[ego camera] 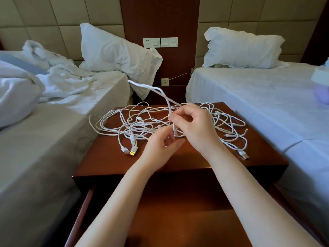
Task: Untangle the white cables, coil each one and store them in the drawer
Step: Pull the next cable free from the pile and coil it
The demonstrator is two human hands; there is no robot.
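A tangle of white cables point(124, 122) lies spread over the top of a reddish wooden nightstand point(106, 157). USB plugs point(132, 151) stick out at its front left, and another plug point(244, 155) at the front right. My right hand point(194, 129) is shut on one cable strand point(160, 91), pinched between thumb and fingers, and the strand loops up above the pile. My left hand point(160, 147) hovers just below it, fingers curled and apart, close to the hanging end. The drawer point(178, 220) under the nightstand top stands pulled out below my forearms.
A bed with a rumpled duvet point(21, 90) and pillow point(114, 50) stands on the left. A made bed point(258, 97) with a pillow stands on the right. Wall sockets and switches point(160, 42) sit on the wooden panel behind the nightstand.
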